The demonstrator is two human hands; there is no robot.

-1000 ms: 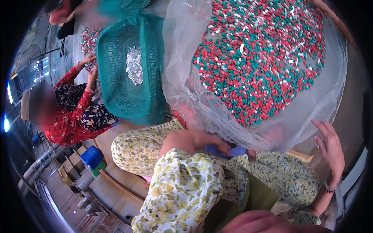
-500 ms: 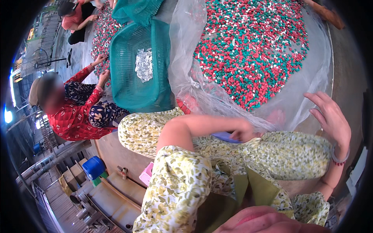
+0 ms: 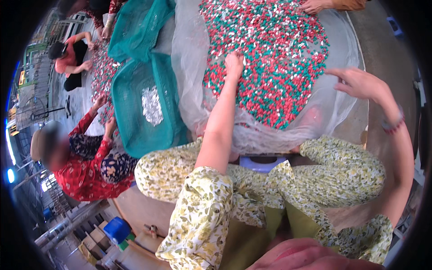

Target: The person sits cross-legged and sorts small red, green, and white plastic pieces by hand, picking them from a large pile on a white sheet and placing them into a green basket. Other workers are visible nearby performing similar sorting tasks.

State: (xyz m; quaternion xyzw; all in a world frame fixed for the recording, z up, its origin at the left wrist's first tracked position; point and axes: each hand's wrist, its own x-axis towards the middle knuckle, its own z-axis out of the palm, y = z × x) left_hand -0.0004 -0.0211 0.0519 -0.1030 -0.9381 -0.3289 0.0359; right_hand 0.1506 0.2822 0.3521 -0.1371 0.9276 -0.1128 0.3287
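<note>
One translucent sheet [image 3: 344,42] lies beneath and around a broad pile of small red, green and white pieces [image 3: 270,81]. Left of the pile stands a teal basket [image 3: 128,108] with perforated walls. The left hand [image 3: 233,65] reaches into the pile's left part, fingers curled close together — whether they grip a piece I cannot tell. Just right of the pile, the right hand [image 3: 357,83] is loosely half open, seemingly with nothing in it. A co-worker's hand [image 3: 314,6] is at the pile's far edge, so that side is best left free. The clear pieces [image 3: 152,106] left of the pile lie heaped in the basket. With pieces crowded this closely, a light fingertip pinch should serve better than a full grab — wrist raised, neighbours barely disturbed, the sheet not dragged.
</note>
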